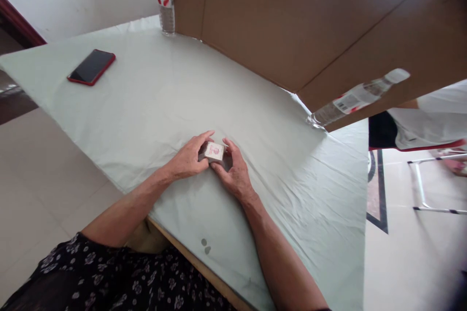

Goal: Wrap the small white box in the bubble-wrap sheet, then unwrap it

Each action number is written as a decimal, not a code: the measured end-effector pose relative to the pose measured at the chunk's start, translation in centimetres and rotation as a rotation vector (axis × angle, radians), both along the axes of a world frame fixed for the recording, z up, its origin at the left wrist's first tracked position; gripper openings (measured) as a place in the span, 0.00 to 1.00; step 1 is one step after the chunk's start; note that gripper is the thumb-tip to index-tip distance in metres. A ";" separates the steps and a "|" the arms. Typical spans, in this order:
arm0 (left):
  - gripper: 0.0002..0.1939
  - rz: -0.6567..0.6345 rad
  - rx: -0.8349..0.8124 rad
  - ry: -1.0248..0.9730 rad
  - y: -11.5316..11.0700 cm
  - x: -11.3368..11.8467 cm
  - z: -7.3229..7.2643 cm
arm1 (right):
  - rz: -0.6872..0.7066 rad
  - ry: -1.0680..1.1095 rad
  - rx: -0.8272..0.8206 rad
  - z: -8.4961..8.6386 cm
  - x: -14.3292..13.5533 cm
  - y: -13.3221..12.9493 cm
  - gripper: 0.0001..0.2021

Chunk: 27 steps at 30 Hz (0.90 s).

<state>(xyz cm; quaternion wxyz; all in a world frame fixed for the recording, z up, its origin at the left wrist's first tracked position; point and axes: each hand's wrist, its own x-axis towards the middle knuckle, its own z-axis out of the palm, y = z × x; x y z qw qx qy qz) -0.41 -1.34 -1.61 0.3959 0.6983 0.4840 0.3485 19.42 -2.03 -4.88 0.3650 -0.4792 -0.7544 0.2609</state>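
Note:
A small box point(214, 151) with a whitish top and red print lies on the pale green tablecloth, close to the near side of the table. From its left, my left hand point(190, 158) curls around it, thumb at the front edge and fingers behind. On the opposite side, my right hand point(236, 170) is bent round it the same way, its thumb near the front corner. The box sits between both hands, and its sides are partly hidden by my fingers and shadow.
A phone point(92, 67) in a red case lies at the far left. One water bottle point(166, 5) stands by a large brown cardboard panel point(262, 19); another bottle point(357, 99) is at its right end. Beyond it, a person's white clothing point(426, 121) shows.

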 end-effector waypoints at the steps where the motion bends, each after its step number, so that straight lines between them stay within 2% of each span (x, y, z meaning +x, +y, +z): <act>1: 0.41 0.001 -0.002 0.000 0.0 0.0 0.0 | 0.004 -0.005 0.002 0.0 0.0 0.0 0.36; 6: 0.41 -0.002 -0.002 0.006 0.0 0.0 0.2 | -0.019 -0.029 -0.015 0.1 0.2 0.2 0.32; 13: 0.42 -0.007 0.007 0.004 0.1 -0.1 0.1 | 0.011 0.000 0.048 0.3 0.5 0.2 0.33; 16: 0.42 -0.014 0.035 -0.001 0.1 0.0 -0.1 | -0.008 0.016 0.091 1.3 0.5 0.3 0.25; 20: 0.42 -0.024 0.070 -0.002 0.1 0.0 -0.3 | 0.016 -0.065 0.167 2.9 0.4 0.9 0.13; 27: 0.42 -0.014 0.070 0.033 0.1 0.0 -0.2 | 0.111 -0.265 0.269 4.5 0.0 2.4 0.07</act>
